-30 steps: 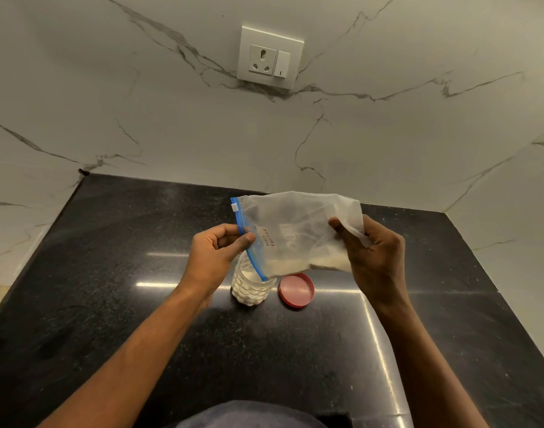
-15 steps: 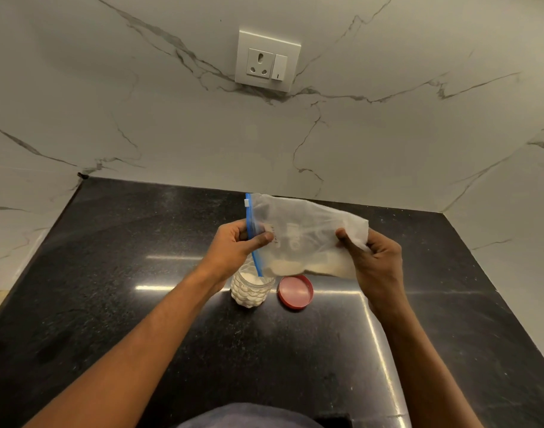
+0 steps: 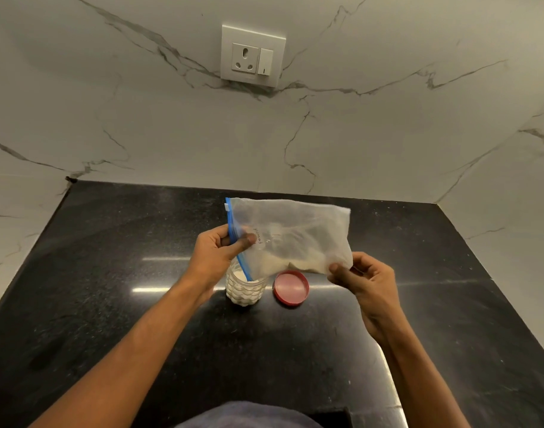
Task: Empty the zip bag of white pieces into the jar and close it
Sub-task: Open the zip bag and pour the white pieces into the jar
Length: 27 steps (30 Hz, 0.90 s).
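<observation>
The right hand [image 3: 365, 281] pinches the lower closed corner of the zip bag [image 3: 295, 223] between thumb and curled fingers. The left hand [image 3: 215, 254] pinches the blue zip edge, thumb across the front of the plastic. The bag hangs stretched between the two hands, lying on its side with the zip edge toward the left hand.

Directly below the left hand stands the jar [image 3: 244, 293], open, with the low end of the zip strip dipping at its mouth. It looks filled most of the way with white pieces [image 3: 242, 291]. More of them are heaped in the bag's lower fold, just ahead of the right thumb. The red lid [image 3: 291, 288] lies flat on the black countertop [image 3: 110, 273], just beside the jar and between the two hands.

As I judge it, the pour is well along but unfinished: the remainder must slide toward the zip mouth, then the lid goes on.

Beyond the hands rises the marble wall [image 3: 388, 134] with a wall socket [image 3: 252, 55].
</observation>
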Tool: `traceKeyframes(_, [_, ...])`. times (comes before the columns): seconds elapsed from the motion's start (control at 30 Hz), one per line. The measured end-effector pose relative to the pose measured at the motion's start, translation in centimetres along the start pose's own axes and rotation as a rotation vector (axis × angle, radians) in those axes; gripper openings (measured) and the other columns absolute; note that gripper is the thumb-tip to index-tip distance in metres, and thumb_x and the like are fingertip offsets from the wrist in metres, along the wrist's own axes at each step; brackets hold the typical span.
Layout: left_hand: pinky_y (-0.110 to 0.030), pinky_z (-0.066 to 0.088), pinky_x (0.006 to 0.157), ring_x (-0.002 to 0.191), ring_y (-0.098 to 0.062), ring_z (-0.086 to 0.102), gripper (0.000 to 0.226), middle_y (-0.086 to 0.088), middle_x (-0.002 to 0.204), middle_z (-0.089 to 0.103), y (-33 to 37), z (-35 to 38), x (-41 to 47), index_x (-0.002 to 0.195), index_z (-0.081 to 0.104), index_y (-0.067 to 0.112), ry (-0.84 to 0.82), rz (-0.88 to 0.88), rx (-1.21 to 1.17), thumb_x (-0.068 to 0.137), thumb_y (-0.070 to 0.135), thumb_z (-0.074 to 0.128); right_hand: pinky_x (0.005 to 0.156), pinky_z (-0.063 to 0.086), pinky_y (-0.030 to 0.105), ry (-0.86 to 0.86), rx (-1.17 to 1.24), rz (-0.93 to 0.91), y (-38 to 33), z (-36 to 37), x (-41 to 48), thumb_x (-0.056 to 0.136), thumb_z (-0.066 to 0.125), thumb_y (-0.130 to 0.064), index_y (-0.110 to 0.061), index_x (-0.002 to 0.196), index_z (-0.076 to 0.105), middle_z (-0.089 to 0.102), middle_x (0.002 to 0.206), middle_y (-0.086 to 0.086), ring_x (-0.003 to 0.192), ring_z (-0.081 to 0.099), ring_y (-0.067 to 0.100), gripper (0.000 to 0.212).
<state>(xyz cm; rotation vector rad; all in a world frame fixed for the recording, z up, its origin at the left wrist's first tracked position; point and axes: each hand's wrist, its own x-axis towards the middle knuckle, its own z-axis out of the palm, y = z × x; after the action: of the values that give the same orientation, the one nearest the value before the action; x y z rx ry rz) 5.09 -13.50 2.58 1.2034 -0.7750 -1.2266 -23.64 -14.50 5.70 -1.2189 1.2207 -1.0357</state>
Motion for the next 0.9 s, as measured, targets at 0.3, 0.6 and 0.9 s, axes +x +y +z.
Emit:
traceKeyframes(0.3, [-0.020,0.063,0.081,0.101,-0.006,0.078,0.049,0.014,0.109,0.082,-0.9,-2.4,-1.8,0.124,0.070,0.024,-0.029,0.102,0.246,0.085,-0.001,0.083,0.081,0.066,0.040,0.018,0.061,-0.211,-1.3,1.0,0.6,0.096,0.071,-0.018,-0.015,0.108,0.077,0.078,0.105,0.010,0.098,0.077,0.031,0.014])
traceKeyframes(0.6, [-0.019,0.063,0.083,0.102,-0.007,0.079,0.043,0.016,0.105,0.082,-1.1,-2.9,-2.5,0.115,0.072,0.029,0.005,0.167,0.257,0.086,-0.002,0.081,0.082,0.065,0.034,0.072,0.090,-0.326,-2.1,2.4,0.5,0.095,0.070,-0.025,-0.018,0.108,0.074,0.078,0.104,0.005,0.100,0.077,0.028,0.016])
traceKeyframes(0.9, [-0.020,0.063,0.085,0.105,-0.012,0.079,0.040,0.008,0.110,0.083,-1.4,-2.9,-3.0,0.116,0.076,0.023,0.017,0.150,0.184,0.083,0.004,0.085,0.080,0.065,0.033,0.034,0.045,-0.362,-3.0,3.1,0.6,0.095,0.068,-0.026,-0.019,0.106,0.072,0.077,0.103,0.004,0.098,0.077,0.027,0.014])
